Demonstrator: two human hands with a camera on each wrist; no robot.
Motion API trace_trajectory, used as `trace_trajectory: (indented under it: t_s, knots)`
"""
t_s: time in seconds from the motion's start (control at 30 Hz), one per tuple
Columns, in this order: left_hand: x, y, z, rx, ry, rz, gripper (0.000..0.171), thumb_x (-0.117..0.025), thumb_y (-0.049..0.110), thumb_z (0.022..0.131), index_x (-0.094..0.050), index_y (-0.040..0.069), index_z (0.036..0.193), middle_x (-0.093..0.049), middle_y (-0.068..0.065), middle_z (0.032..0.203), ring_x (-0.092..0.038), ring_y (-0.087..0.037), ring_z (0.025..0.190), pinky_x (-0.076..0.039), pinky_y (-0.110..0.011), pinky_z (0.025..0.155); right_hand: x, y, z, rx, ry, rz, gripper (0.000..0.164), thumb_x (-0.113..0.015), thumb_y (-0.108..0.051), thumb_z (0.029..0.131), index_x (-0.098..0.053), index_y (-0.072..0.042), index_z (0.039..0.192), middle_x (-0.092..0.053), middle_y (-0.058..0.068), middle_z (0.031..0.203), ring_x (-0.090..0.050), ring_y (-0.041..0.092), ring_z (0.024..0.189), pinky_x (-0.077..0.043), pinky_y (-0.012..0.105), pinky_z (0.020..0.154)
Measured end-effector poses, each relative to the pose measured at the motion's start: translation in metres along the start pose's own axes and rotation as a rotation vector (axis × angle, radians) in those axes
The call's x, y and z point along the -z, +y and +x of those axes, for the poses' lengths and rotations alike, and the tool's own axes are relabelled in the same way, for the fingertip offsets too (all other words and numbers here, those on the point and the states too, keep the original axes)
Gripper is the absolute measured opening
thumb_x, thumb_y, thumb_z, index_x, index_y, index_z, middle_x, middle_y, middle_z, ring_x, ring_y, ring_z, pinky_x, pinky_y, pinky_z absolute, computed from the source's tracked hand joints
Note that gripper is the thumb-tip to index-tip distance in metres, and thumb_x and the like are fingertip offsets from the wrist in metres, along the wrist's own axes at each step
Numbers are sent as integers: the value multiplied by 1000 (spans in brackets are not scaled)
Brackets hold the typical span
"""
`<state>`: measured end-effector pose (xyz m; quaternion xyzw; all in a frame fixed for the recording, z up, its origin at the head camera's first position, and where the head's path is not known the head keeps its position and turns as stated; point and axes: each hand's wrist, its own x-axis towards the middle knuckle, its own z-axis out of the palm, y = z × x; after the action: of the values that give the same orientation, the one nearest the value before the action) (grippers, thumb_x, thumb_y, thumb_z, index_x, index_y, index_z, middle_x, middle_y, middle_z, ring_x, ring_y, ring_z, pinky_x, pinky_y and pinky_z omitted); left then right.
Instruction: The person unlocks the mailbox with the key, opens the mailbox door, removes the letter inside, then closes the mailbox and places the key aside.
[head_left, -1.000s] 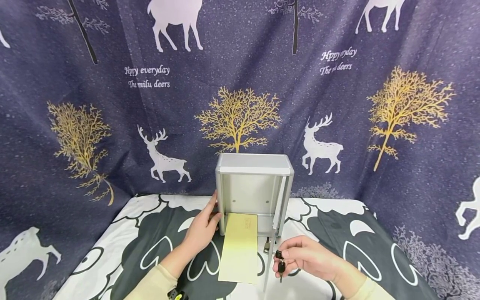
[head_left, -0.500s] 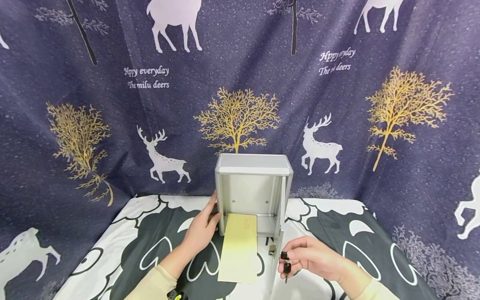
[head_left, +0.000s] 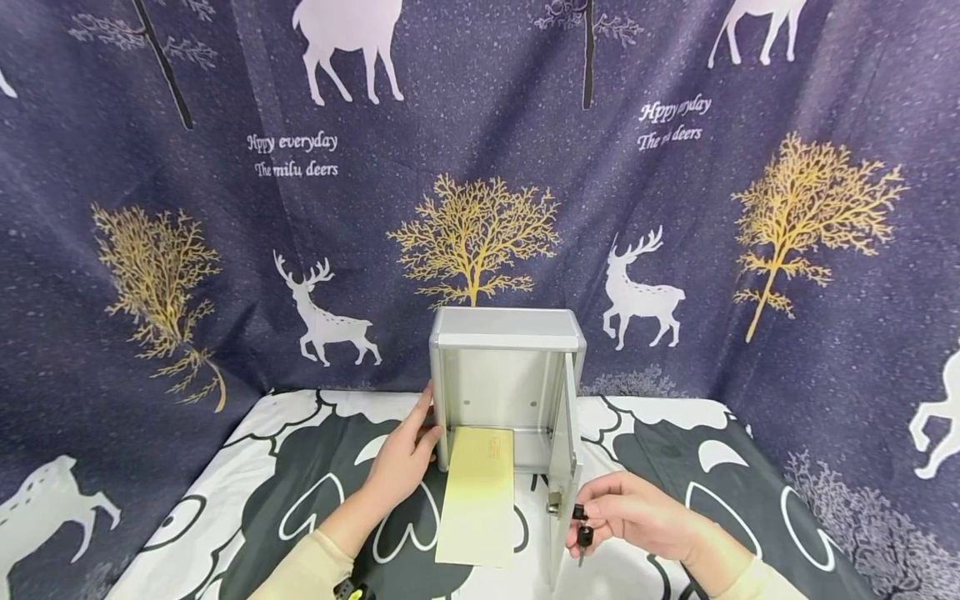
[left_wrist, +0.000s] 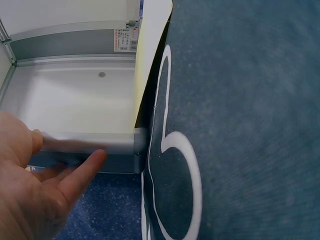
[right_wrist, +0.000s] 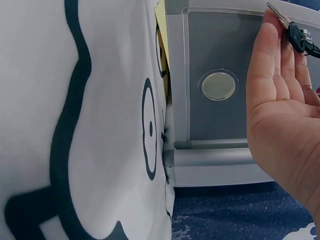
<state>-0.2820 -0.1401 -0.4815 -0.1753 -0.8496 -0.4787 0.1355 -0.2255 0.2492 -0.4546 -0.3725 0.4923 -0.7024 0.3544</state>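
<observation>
A silver-grey metal box (head_left: 510, 327) stands upright, its front facing me. Its door (head_left: 567, 450) is swung out on the right side, with a metal lock (head_left: 554, 502) on the inner face. My right hand (head_left: 637, 514) pinches a black-headed key (head_left: 579, 512) at the door's outer side. A second key (right_wrist: 277, 14) hangs from it. Whether the pinched key sits in the lock, I cannot tell. My left hand (head_left: 397, 461) rests along the box's left wall, fingers mostly straight, touching the rim (left_wrist: 90, 143). A yellow envelope (head_left: 477, 500) lies partly inside, sticking out the front.
Black-and-white patterned cloth (head_left: 300, 492) covers the surface beneath the box. Behind rises a dark blue curtain (head_left: 480, 133) with deer and trees. A round disc (right_wrist: 218, 86) shows on the door's grey outer face. A printed label (left_wrist: 125, 40) is inside the box.
The right hand has moved slightly right with the keys, and the door has swung wider open with it. Left hand, box and envelope stay in place.
</observation>
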Motion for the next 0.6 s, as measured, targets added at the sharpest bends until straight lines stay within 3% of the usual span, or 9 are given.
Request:
trace_trajectory:
  t_s: [0.33, 0.47, 0.6]
  knots:
    - [-1, 0, 0, 2, -1, 1, 74, -60, 20, 118, -21, 31, 180, -63, -15, 157, -76, -28, 116, -64, -28, 82, 3, -3, -6, 1, -10, 6, 34, -36, 5, 113, -70, 8, 117, -82, 16, 118, -80, 28, 112, -65, 38, 97]
    - [-1, 2, 0, -8, 9, 26, 74, -61, 21, 118, -22, 31, 180, -65, -13, 155, -75, -27, 117, -64, -36, 87, 5, -2, -8, 19, -10, 9, 31, -35, 7, 112, -66, 14, 113, -82, 16, 116, -81, 30, 112, -65, 38, 97]
    - [1, 2, 0, -11, 21, 59, 75, -62, 22, 117, -22, 30, 180, -65, -12, 156, -73, -29, 128, -61, -50, 101, 7, -2, -8, 30, -12, 14, 24, -35, 7, 112, -43, 30, 109, -83, 16, 115, -81, 31, 112, -65, 38, 97]
